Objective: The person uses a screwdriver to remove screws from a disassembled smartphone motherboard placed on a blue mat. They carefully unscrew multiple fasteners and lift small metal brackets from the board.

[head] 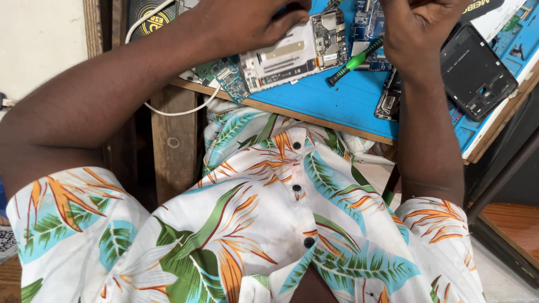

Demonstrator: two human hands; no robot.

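Leaf-print shirt (281, 213) nearest. Left hand (247, 22) presses opened phone (292, 53); right hand (421, 28) closed, contents unseen. Green screwdriver (355, 60) loose near surface (348, 106) edge, may roll off.

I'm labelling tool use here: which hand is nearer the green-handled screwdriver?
Right. The right hand sits just above the green-handled screwdriver, about touching its handle; the left hand rests apart on the opened phone.
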